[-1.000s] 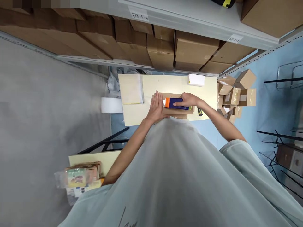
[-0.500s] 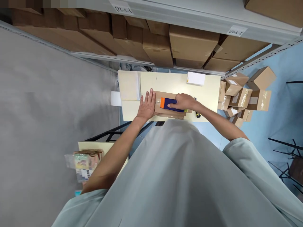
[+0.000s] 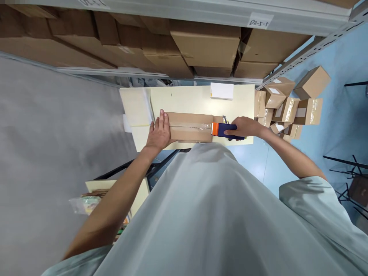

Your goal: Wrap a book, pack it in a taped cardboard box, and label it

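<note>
A long cardboard box (image 3: 188, 119) lies on the cream table, with clear tape along its middle seam. My left hand (image 3: 160, 134) rests open on the box's left end, fingers spread. My right hand (image 3: 243, 127) grips a dark blue and orange tape dispenser (image 3: 222, 129), whose orange front sits at the right end of the box. Partly hidden behind the dispenser is a utility knife (image 3: 225, 119) on the table.
A white box (image 3: 222, 91) stands at the table's (image 3: 184, 100) back edge. White sheets (image 3: 138, 105) lie at the left. Shelves of cartons (image 3: 205, 42) run above the back. Several taped cartons (image 3: 284, 109) are piled on the floor at right.
My right hand has drawn the tape dispenser rightward along the box to its right end. The seam between my hands is now exposed. The camera view has shifted too.
</note>
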The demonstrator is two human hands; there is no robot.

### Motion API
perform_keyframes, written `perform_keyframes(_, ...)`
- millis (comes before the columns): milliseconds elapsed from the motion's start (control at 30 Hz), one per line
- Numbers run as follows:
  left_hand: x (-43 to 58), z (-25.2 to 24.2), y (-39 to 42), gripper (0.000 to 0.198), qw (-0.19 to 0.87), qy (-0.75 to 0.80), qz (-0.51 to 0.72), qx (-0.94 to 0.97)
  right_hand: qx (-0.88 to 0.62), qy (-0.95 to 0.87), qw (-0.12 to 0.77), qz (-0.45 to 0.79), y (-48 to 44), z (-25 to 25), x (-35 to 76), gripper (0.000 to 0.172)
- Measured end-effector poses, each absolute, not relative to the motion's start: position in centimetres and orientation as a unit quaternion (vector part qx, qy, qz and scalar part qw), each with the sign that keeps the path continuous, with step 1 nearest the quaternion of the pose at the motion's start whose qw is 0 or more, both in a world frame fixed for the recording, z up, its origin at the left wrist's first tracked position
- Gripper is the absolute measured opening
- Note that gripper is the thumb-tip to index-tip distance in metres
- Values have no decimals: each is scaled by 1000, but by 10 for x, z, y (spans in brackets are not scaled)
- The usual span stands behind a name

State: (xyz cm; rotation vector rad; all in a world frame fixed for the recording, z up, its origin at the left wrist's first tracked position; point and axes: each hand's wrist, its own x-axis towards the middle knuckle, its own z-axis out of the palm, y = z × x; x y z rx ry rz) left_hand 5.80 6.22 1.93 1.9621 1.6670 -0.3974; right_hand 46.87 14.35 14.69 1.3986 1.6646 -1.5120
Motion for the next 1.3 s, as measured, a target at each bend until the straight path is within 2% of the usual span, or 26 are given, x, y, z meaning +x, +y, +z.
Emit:
perform_keyframes(133,63,24,63,128,262,620,-149,724,503,599,236,-576,140,135,484,38)
perform_keyframes(467,64,24,66,130,288,626,-136,712,506,628,269,-526,149,97,471,43)
perform_keyframes(767,64,23,66,130,289,624,-121,716,512,595,280,-552,152,108,474,51)
perform_keyframes(1000,66,30,67,142,284,613,-146,723,520,680,284,-432,142,95,437,43)
perform_keyframes(1133,65,28,67,143,278,607,-151,729,541,720,308,-308,125,76,430,25)
perform_keyframes(1200,63,26,67,142,278,609,-151,727,570,700,324,-284,117,65,441,20)
perform_keyframes(1300,62,22,67,142,286,613,-142,723,616,669,274,-313,112,48,469,35)
